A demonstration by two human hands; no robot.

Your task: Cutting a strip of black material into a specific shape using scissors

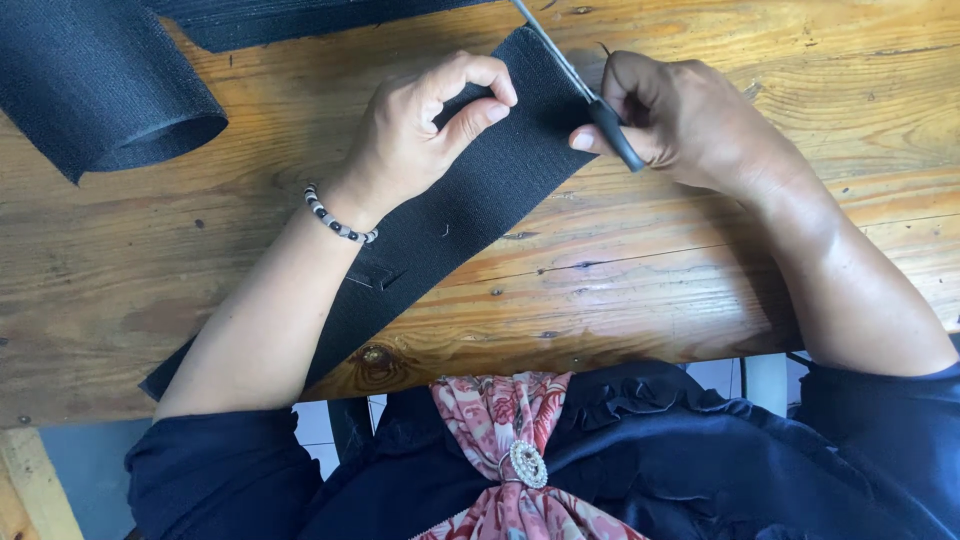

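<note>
A long black fabric strip [470, 205] lies diagonally across the wooden table [650, 270], from the near left edge up to the far middle. My left hand [425, 125], with a bead bracelet at the wrist, pinches the strip near its far end between thumb and fingers. My right hand [690, 115] grips a thin tool with a black handle and a metal shaft [585, 85]. The shaft points up and away, lying over the strip's far right edge.
A roll of the same black fabric [100, 85] sits at the far left, and more of it [300, 20] runs along the far edge. The table's near edge is just before my body. A tiled floor shows below it.
</note>
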